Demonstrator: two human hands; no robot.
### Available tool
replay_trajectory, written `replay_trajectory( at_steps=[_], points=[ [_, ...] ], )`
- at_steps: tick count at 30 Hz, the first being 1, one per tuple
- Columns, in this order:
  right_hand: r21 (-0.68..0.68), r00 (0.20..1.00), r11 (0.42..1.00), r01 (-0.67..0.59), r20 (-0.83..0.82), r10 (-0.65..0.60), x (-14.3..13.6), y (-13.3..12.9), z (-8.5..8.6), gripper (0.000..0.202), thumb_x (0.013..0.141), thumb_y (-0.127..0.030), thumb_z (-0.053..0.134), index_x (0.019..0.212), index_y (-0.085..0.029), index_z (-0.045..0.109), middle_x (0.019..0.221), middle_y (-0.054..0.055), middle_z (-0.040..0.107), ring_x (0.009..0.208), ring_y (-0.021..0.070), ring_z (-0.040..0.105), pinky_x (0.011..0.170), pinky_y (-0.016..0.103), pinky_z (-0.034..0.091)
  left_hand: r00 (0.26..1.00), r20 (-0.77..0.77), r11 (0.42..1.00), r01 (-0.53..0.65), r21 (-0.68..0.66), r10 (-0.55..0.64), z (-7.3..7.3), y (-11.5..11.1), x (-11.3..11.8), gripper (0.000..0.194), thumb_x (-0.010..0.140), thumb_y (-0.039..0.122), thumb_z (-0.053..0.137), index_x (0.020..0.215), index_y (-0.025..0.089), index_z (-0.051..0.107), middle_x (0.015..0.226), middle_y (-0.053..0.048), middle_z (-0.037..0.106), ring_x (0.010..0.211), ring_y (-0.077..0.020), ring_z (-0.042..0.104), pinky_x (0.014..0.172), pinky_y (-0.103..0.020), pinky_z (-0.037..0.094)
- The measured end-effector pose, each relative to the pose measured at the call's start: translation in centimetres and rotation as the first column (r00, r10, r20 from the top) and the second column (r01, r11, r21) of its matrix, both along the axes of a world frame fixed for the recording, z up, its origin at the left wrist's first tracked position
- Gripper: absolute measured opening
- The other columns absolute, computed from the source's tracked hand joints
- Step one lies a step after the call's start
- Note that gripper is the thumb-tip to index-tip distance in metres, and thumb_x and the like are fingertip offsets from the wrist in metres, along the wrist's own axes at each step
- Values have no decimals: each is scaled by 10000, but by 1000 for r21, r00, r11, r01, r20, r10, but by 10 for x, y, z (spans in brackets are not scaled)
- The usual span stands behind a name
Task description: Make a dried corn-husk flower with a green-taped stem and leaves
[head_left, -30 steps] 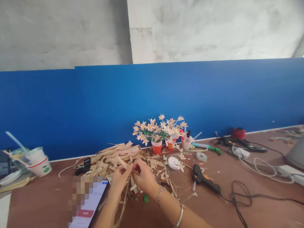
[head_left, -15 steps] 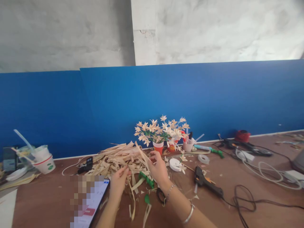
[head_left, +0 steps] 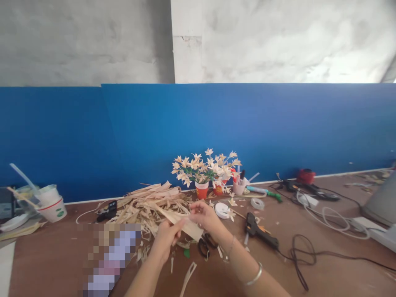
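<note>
A pale, flat strip of husk (head_left: 192,229) slants between my two hands, in front of the husk pile (head_left: 145,204). My left hand (head_left: 168,238) pinches it with the thumb on top. My right hand (head_left: 204,216) has its fingers closed at the strip's upper right edge. Black-handled scissors (head_left: 204,246) lie just under the strip's lower right end. Behind my right hand, a red and white cup (head_left: 201,189) holds pale flowers (head_left: 201,167) with green stems.
A black glue gun (head_left: 261,233) with its cable lies right of my right arm. At the left are a pixelated phone (head_left: 108,264) and a paper cup (head_left: 54,208). White tape rolls (head_left: 222,210), cables and a red object (head_left: 306,176) sit farther back.
My hands have come together, and the strip now lies across both. The green twisted piece between them is no longer seen. The view has shifted slightly.
</note>
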State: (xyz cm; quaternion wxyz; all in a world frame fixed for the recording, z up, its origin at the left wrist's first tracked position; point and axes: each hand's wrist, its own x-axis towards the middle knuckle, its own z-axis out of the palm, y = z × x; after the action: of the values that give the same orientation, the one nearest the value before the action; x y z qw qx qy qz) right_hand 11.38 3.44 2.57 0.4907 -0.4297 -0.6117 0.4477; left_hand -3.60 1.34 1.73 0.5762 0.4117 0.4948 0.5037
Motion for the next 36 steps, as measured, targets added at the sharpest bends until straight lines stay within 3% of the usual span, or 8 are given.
replay_trajectory(
  at_steps=[5, 8, 12, 18, 23, 30, 33, 36],
  points=[
    [-38, 873, 980, 197, 462, -157, 33, -5, 2, 102, 729, -177, 502, 751, -149, 598, 667, 34, 640, 656, 163, 617, 610, 259, 461, 945, 261, 973, -159, -170, 200, 7, -10, -2, 98, 636, 78, 704, 621, 100, 610, 609, -45, 664, 547, -93, 626, 486, -126, 488],
    [-25, 665, 988, 152, 742, -84, 37, -20, 1, 85, 632, -105, 582, 668, -167, 628, 711, 57, 677, 742, 192, 633, 672, 259, 448, 889, 413, 959, -89, -268, 198, 0, -36, 16, 83, 680, 32, 655, 720, 102, 636, 773, -97, 709, 698, -148, 680, 611, -172, 550],
    [-71, 388, 989, 131, 921, 14, 23, -34, -2, 249, 572, -96, 646, 813, -156, 658, 849, 136, 695, 823, 265, 649, 682, 298, 459, 908, 405, 893, 88, -441, 111, -27, -66, 38, 174, 664, 164, 722, 790, 118, 612, 752, -118, 714, 589, -188, 680, 494, -220, 551],
    [-19, 325, 982, 188, 945, -44, 10, -37, 1, 284, 624, -59, 571, 883, -143, 651, 930, 173, 675, 897, 305, 634, 717, 346, 462, 885, 263, 920, -344, -187, 384, -36, -32, 13, 236, 631, 197, 738, 807, 143, 592, 748, -47, 693, 615, -136, 660, 501, -196, 523],
    [30, 344, 982, 188, 934, -95, 16, -34, 5, 242, 663, -118, 540, 880, -158, 639, 918, 147, 674, 872, 267, 638, 705, 313, 456, 849, 217, 876, -464, -128, 482, -26, -9, 3, 246, 608, 304, 734, 678, 138, 567, 395, 89, 466, 282, -30, 385, 248, -120, 189],
    [101, 330, 975, 196, 930, -163, 38, -33, 4, 185, 643, -152, 543, 790, -178, 652, 857, 121, 679, 844, 265, 621, 677, 311, 423, 750, 479, 888, -417, -194, 457, -27, -13, 8, 99, 709, 47, 621, 744, 140, 627, 746, -25, 693, 662, -109, 669, 596, -172, 529],
    [34, 503, 974, 226, 852, -147, 48, -30, 3, 187, 591, -159, 601, 770, -200, 639, 781, 62, 668, 749, 217, 609, 611, 267, 398, 767, 460, 893, -415, -175, 447, -29, -11, 6, 81, 720, 64, 622, 740, 140, 639, 727, -28, 696, 636, -114, 668, 581, -179, 533],
    [-108, 848, 985, 137, 526, -61, 47, -23, -4, 206, 584, -252, 649, 778, -200, 603, 589, -16, 586, 557, 146, 536, 517, 233, 363, 798, 403, 892, -431, -139, 448, -31, -10, 4, 65, 704, 107, 655, 764, 129, 641, 693, -29, 690, 580, -111, 655, 537, -175, 525]
  ],
)
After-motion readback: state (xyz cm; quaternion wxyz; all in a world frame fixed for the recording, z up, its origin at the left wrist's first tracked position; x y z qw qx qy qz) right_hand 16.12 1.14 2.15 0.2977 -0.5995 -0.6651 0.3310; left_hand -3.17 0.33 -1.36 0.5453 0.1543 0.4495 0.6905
